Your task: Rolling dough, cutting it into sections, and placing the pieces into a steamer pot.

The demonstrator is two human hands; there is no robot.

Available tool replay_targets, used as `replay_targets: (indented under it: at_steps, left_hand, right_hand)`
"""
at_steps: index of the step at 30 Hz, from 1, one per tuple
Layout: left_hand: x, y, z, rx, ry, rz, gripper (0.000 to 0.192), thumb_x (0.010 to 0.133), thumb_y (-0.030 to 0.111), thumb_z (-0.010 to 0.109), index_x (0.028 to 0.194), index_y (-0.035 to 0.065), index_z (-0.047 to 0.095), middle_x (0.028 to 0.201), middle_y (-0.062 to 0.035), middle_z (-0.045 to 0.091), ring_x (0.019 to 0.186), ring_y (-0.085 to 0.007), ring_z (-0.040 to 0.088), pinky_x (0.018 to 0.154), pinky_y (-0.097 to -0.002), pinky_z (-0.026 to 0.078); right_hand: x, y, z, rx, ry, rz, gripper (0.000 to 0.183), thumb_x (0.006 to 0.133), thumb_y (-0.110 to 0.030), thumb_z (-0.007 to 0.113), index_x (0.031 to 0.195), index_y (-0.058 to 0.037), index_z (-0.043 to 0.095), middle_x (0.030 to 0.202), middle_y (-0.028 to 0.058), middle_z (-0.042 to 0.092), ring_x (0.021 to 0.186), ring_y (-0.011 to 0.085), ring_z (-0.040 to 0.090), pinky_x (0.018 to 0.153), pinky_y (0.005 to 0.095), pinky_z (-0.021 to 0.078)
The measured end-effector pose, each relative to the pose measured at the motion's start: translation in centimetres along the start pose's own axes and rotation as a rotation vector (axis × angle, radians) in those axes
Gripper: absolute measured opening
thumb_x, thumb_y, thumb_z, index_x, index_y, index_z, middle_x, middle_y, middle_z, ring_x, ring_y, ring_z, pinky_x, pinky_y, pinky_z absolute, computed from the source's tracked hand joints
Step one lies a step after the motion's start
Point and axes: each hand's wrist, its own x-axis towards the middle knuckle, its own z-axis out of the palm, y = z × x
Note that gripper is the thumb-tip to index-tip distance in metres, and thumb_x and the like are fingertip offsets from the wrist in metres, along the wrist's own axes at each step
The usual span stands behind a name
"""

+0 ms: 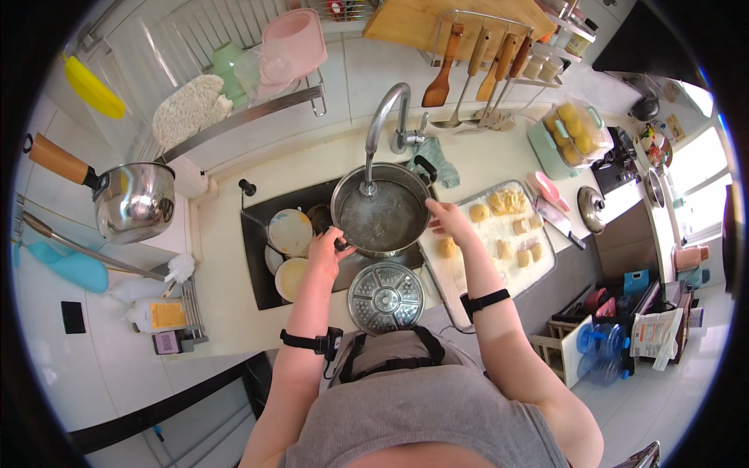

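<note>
A stainless steel pot [383,219] with water in it sits over the sink, under the tip of a curved chrome faucet [386,111]. The water's surface looks rippled below the spout. My left hand [329,251] grips the black handle [340,244] at the pot's lower left. At the right side of the pot is my right hand [449,219], fingers apart, near or touching the outer wall; its far fingers are partly hidden. The pot's other black handle [426,168] points to the upper right, free of either hand. A perforated steamer plate [386,298] lies at the counter's front edge.
Used bowls [291,231] lie in the dark sink [257,257]. To the right are a floured tray [462,275] with dough pieces, a cleaver [559,222] and a pot lid [591,209]. A green cloth [440,162] lies behind the pot. A saucepan [136,202] hangs at left.
</note>
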Motion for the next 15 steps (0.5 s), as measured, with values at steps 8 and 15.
replay_targets:
  at_steps: [8, 15]
  left_hand:
    - [-0.6, -0.4, -0.1, -0.066, 0.044, -0.041, 0.017, 0.076, 0.014, 0.059, 0.068, 0.0069, 0.046, 0.081, -0.0057, 0.050, 0.084, -0.0203, 0.055, 0.081, -0.0447, 0.052]
    - [-0.7, -0.4, -1.6, -0.020, 0.192, -0.011, 0.011, 0.077, 0.016, 0.058, 0.081, 0.0066, 0.055, 0.082, -0.0029, 0.052, 0.082, -0.0175, 0.056, 0.077, -0.0417, 0.053]
  right_hand:
    - [9.0, -0.6, -3.4, 0.057, 0.141, 0.040, 0.035, 0.087, -0.039, 0.055, 0.093, -0.0048, 0.059, 0.088, 0.0040, 0.059, 0.076, 0.0160, 0.059, 0.063, 0.0303, 0.0510]
    - [17.0, -2.7, -1.2, 0.057, 0.135, -0.035, 0.032, 0.081, -0.035, 0.060, 0.088, -0.0043, 0.063, 0.081, 0.0052, 0.058, 0.075, 0.0165, 0.055, 0.064, 0.0314, 0.0488]
